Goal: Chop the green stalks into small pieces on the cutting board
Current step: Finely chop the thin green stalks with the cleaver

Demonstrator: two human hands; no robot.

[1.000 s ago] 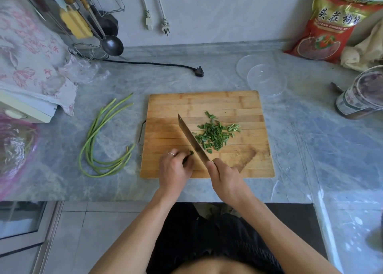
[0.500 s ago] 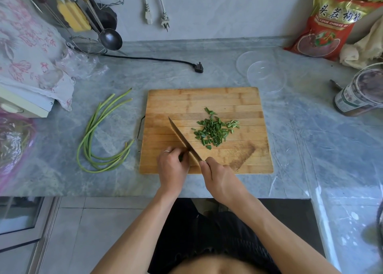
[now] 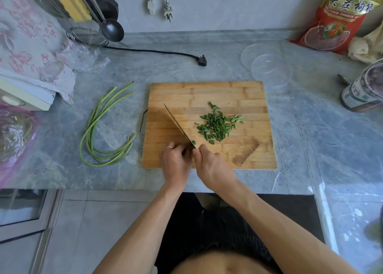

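A wooden cutting board point(image 3: 207, 93) lies on the grey marble counter. A heap of chopped green pieces point(image 3: 217, 124) sits right of the board's middle. My right hand point(image 3: 209, 164) grips the handle of a knife point(image 3: 179, 126), whose blade runs diagonally up and to the left over the board. One green piece clings to the blade near the handle. My left hand point(image 3: 175, 161), with a ring on it, is curled just left of the blade at the board's near edge; a stalk end under its fingers is mostly hidden. A bunch of long uncut green stalks point(image 3: 99, 128) lies left of the board.
Behind the board lie a black power plug point(image 3: 202, 62) and two clear plastic lids point(image 3: 269, 68). A red snack bag point(image 3: 339, 21) and a jar point(image 3: 364, 89) stand at the right. At the left are a floral cloth point(image 3: 31, 45), a strainer and a ladle point(image 3: 112, 31).
Both hands and the knife have shifted left along the board's near edge, away from the chopped heap. The knife tip now points further left.
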